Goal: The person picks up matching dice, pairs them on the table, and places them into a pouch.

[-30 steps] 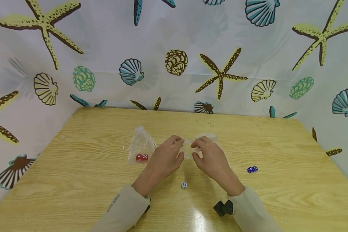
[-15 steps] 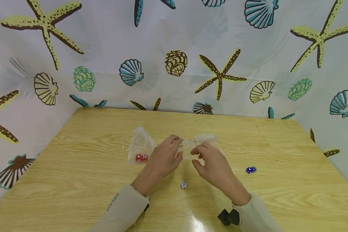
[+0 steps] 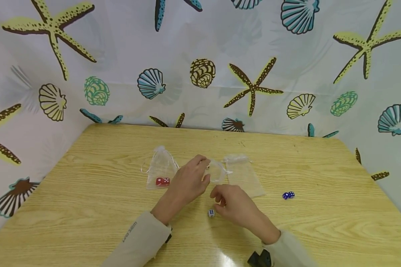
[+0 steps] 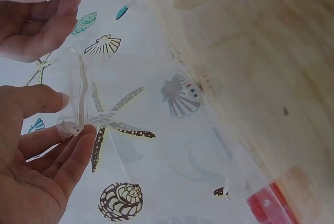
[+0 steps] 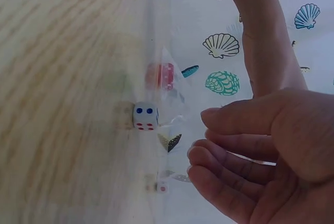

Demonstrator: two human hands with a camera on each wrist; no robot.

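My left hand (image 3: 188, 178) holds a sheer white drawstring bag (image 3: 218, 174) by its mouth; in the left wrist view, its fingers are at the corded rim (image 4: 82, 93). A small white die (image 4: 193, 92) shows at the far end of this bag. My right hand (image 3: 236, 205), fingers loosely bent and holding nothing, is low over the table beside another white die (image 3: 211, 213). The right wrist view shows this die (image 5: 145, 117) on the tabletop, a short gap from the thumb and fingertips.
A second sheer bag (image 3: 160, 163) with two red dice (image 3: 163, 181) in it lies left of my left hand. Another sheer bag (image 3: 244, 176) lies flat behind my right hand. Two blue dice (image 3: 288, 195) sit farther right. Patterned cloth (image 3: 173, 55) borders the wooden table (image 3: 97, 193).
My right hand has left the bag's mouth and come down and back toward the near white die, uncovering the flat bag behind it. My left hand has stayed with the held bag.
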